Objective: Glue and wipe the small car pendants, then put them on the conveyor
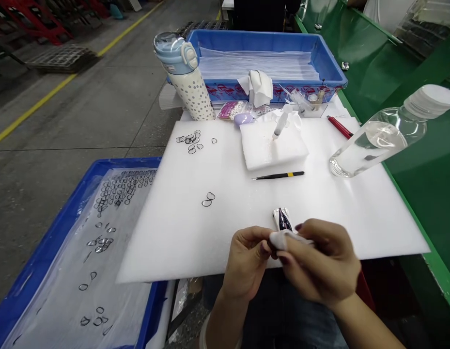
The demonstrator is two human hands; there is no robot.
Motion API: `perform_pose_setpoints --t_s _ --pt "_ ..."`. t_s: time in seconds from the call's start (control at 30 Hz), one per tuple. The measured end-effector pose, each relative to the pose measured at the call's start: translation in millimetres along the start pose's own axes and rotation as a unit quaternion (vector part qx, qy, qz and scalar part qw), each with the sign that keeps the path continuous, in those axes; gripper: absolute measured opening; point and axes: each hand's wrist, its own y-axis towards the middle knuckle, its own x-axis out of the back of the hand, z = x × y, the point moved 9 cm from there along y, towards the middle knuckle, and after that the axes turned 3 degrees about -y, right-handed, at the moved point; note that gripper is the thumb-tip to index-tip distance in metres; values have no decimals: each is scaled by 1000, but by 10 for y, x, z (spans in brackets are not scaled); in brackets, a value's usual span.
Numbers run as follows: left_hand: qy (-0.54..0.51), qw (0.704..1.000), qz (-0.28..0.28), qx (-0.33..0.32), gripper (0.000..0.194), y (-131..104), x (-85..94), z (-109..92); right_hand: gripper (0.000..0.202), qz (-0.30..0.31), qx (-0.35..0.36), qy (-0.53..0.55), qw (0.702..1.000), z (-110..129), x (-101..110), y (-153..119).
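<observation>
Close together over the near edge of a white foam sheet [181, 232], both my hands are closed. My left hand [246, 266] pinches something small and dark, mostly hidden by the fingers. A white cloth or tissue [283, 238] is wrapped over the thumb of my right hand [319, 261], pressed against that small piece. Just beyond the fingertips lies a small white and dark toy car [282, 218], partly covered by my hands. Black tweezers [279, 175] with a yellow band lie farther back. Two thin black-rimmed clear pieces [209, 199] rest to the left.
A foam block [273, 152] bears a syringe [282, 123]. Behind stand a dotted bottle [193, 94] and a blue bin [261, 36]. A clear bottle [377, 143] and red pen [339, 127] are right. More rimmed pieces [190, 139] lie back left; a blue tray [83, 194] holds others.
</observation>
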Motion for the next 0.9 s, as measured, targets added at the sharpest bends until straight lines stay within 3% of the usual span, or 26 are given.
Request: perform_pose_setpoints --t_s 0.07,0.17,0.27,0.37,0.47,0.53,0.6,0.67,0.73,0.8,0.9 --pt "-21 1000 -2 3 27 -7 3 -1 14 17 52 -42 998 119 -27 44" --pt "-51 998 30 10 23 -15 -47 13 13 63 68 -86 992 151 -2 89" --pt "-54 996 63 13 18 -17 -106 35 12 50 59 -110 991 124 96 122" --pt "-44 997 62 2 14 -15 -107 24 13 52 82 -74 992 163 60 114" --pt "22 998 43 -47 13 -35 -50 -82 12 85 92 -57 990 120 18 68" --pt "140 984 27 -111 10 -68 -16 -210 9 81 55 -62 993 -39 103 43" --pt "315 927 5 -203 14 -124 -37 -364 10 36 -25 -66 997 -291 266 17" --pt "476 827 3 -300 17 -203 -171 -460 10 13 -118 -51 992 -550 333 -49" --pt "562 738 33 -373 15 -276 -350 -445 8 39 -181 -23 982 -712 236 -131" --pt "594 693 63 -404 13 -309 -467 -380 7 89 -206 1 974 -759 64 -200" --pt "616 672 70 -405 13 -304 -516 -319 5 140 -208 1 968 -744 -113 -260"
